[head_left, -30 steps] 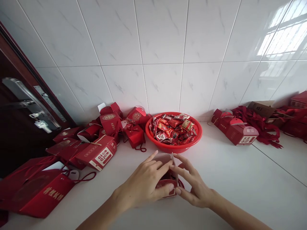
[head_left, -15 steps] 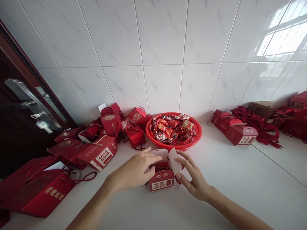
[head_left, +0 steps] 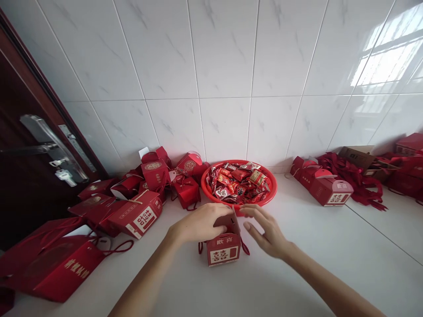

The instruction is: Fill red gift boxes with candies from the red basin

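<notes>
A small red gift box (head_left: 223, 253) with Chinese characters on its front stands upright on the white tabletop, its top open and a side flap raised. Over its left side curls my left hand (head_left: 200, 223), thumb dipping into the opening and fingers bent round the left flap, which they mostly hide. Just right of the box is my right hand (head_left: 266, 231), fingers spread and holding nothing, its fingertips close to the raised flap. Red cord handles hang at both sides of the box. The box's contents are largely hidden.
Behind the box, a red plastic basket (head_left: 271, 193) holds wrapped sweets (head_left: 241, 175). Several red boxes (head_left: 142, 216) crowd the left side, near a dark door with keys (head_left: 64, 174). More boxes (head_left: 330, 188) and red ribbons (head_left: 360, 180) lie right. A tiled wall (head_left: 224, 127) bounds the back.
My right hand has let go of the white-sided flap and moved slightly right. My left hand has shifted right, curling over the box's left side. The view has tilted slightly up.
</notes>
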Motion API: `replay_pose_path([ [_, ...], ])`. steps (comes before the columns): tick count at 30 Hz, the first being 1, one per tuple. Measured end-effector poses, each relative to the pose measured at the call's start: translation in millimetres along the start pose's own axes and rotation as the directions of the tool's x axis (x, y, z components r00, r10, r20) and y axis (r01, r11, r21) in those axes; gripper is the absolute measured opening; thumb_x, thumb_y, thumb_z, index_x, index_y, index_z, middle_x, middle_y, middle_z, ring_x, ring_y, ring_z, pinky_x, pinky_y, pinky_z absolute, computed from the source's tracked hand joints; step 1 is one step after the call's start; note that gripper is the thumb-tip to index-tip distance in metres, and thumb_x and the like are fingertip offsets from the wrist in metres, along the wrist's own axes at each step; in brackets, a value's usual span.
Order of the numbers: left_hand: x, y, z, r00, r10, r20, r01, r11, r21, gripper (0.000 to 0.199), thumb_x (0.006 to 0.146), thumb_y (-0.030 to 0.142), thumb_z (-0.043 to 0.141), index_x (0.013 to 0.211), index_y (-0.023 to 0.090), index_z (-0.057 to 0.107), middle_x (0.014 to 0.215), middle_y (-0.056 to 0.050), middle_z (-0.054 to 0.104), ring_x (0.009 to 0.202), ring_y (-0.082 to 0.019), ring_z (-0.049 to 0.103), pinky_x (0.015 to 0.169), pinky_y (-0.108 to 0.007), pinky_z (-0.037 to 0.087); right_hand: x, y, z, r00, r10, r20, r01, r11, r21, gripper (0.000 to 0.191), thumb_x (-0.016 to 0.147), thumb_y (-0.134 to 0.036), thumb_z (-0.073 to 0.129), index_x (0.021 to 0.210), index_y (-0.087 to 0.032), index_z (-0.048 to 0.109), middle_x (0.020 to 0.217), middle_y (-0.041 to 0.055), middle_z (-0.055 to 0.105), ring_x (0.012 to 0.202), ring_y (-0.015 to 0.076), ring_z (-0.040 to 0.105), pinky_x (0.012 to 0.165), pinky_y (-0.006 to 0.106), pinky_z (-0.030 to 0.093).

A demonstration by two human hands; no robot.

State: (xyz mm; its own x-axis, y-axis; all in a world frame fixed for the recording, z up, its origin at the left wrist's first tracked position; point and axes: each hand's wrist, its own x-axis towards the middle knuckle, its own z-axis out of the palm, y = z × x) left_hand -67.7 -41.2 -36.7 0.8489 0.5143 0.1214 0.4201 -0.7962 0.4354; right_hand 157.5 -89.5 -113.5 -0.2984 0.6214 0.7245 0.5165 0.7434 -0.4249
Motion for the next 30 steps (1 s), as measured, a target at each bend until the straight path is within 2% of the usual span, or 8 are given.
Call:
replay_pose_path([
  [3,-0.5,-6.8,1.1,1.000,-0.007,-0.019,0.007,1.000,-0.003,0.039,0.080,0.011,0.062,0.116,0.023,0.071,0.117,-0.004,0.074,0.103,-0.022,0.070,0.085,-0.030,0.055,38.7,18.0,-13.7,0.978,0.182,0.100,-0.174,0.982,-0.076,0.020,0.101,-0.030,0.049,0.098,-0.021,0.066,0.094,0.0080,0.073,0.086,0.0220,0.067,0.077,0.036,0.054],
  [6,-3.4,-9.8,1.9,0.998,-0.017,-0.060,0.018,1.000,0.008,0.038,0.081,0.013,0.063,0.117,0.023,0.072,0.122,-0.006,0.073,0.107,-0.023,0.070,0.086,-0.031,0.056,74.1,40.0,-15.3,0.824,0.516,0.236,-0.449,0.847,-0.284,0.015,0.094,-0.025,0.058,0.104,-0.019,0.068,0.101,0.0081,0.074,0.091,0.0236,0.068,0.082,0.036,0.051],
  [9,-5.9,-10.4,0.5,0.997,-0.026,-0.069,0.025,1.000,-0.012,0.040,0.083,0.014,0.063,0.120,0.024,0.071,0.125,-0.006,0.073,0.110,-0.022,0.070,0.091,-0.032,0.056,93.8,56.4,-3.3,0.767,0.573,0.289,-0.482,0.812,-0.329,0.038,0.085,-0.034,0.074,0.117,-0.015,0.068,0.108,0.0132,0.074,0.098,0.0297,0.069,0.083,0.038,0.052],
  [14,-6.0,-13.1,-3.0,0.992,-0.071,-0.101,0.061,0.994,-0.096,0.033,0.089,0.020,0.060,0.120,0.023,0.072,0.122,-0.005,0.075,0.110,-0.021,0.071,0.093,-0.031,0.056,97.6,63.0,15.5,0.767,0.499,0.403,-0.435,0.866,-0.246,0.077,0.076,-0.039,0.081,0.144,-0.017,0.054,0.130,0.0167,0.068,0.118,0.0364,0.063,0.094,0.042,0.051],
  [18,-4.3,-18.7,-3.6,0.983,-0.091,-0.157,0.063,0.983,-0.174,0.025,0.092,0.024,0.059,0.112,0.020,0.074,0.109,-0.004,0.079,0.098,-0.019,0.073,0.085,-0.028,0.057,94.6,62.3,15.6,0.777,0.454,0.436,-0.422,0.890,-0.174,0.064,0.074,-0.021,0.079,0.136,-0.021,0.063,0.125,0.0110,0.072,0.112,0.0327,0.067,0.094,0.040,0.050],
  [23,-4.7,-23.1,-3.1,0.974,-0.130,-0.183,0.087,0.970,-0.226,0.024,0.092,0.025,0.060,0.109,0.020,0.075,0.106,-0.003,0.079,0.094,-0.017,0.073,0.081,-0.026,0.057,93.7,64.2,13.3,0.818,0.502,0.283,-0.500,0.862,-0.082,0.024,0.083,-0.015,0.065,0.106,-0.017,0.075,0.093,0.0071,0.076,0.087,0.0261,0.070,0.082,0.039,0.054],
  [27,-4.0,-22.9,-2.7,0.959,-0.136,-0.250,0.078,0.970,-0.230,0.022,0.092,0.027,0.060,0.107,0.020,0.076,0.104,-0.003,0.079,0.093,-0.017,0.073,0.084,-0.027,0.058,91.1,65.8,10.1,0.800,0.553,0.232,-0.578,0.814,0.054,0.029,0.092,-0.028,0.059,0.115,-0.013,0.068,0.084,0.0072,0.074,0.070,0.0212,0.069,0.064,0.034,0.057],
  [30,-0.3,-25.6,-2.3,0.922,-0.153,-0.357,0.070,0.969,-0.235,0.022,0.091,0.027,0.060,0.104,0.019,0.075,0.106,-0.004,0.078,0.099,-0.019,0.072,0.088,-0.029,0.058,88.7,66.7,6.9,0.809,0.540,0.230,-0.587,0.732,0.345,0.035,0.086,-0.041,0.068,0.109,-0.015,0.068,0.083,0.0054,0.074,0.069,0.0194,0.068,0.061,0.032,0.057],
])
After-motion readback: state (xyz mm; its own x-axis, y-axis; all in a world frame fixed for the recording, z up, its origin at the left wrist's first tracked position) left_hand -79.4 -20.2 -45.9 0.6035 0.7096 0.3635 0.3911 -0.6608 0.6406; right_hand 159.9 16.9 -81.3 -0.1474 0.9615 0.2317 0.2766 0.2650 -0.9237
